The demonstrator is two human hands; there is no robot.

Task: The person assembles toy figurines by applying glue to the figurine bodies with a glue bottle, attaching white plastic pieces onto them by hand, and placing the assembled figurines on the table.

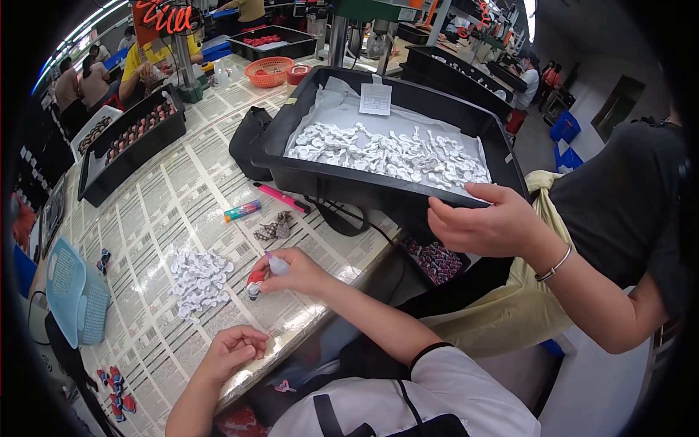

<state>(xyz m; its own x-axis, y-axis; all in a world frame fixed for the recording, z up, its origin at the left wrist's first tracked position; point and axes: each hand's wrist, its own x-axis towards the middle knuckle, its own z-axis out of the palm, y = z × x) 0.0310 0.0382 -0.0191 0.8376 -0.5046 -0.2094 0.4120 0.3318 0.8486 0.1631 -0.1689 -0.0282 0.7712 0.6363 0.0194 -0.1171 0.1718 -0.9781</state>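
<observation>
My right hand (295, 273) is closed on a small clear squeeze bottle (277, 265) and presses its tip to a small red and white piece (253, 284) on the newspaper-covered table (167, 211). Just left of it lies a pile of small white pieces (198, 280). My left hand (234, 349) rests near the table's front edge, fingers curled in, with nothing visible in it. To the right, another person's hand (484, 222) with a bracelet grips the rim of a big black tray (349, 186) holding many white pieces (393, 154) on white paper.
A pink pen (282, 197), a small coloured tube (242, 211) and a dark patterned scrap (274, 229) lie mid-table. A blue perforated panel (73, 291) lies left, red-blue pieces (116, 393) near the front, a long black tray (131, 138) and orange basket (268, 71) farther back. Other people work behind.
</observation>
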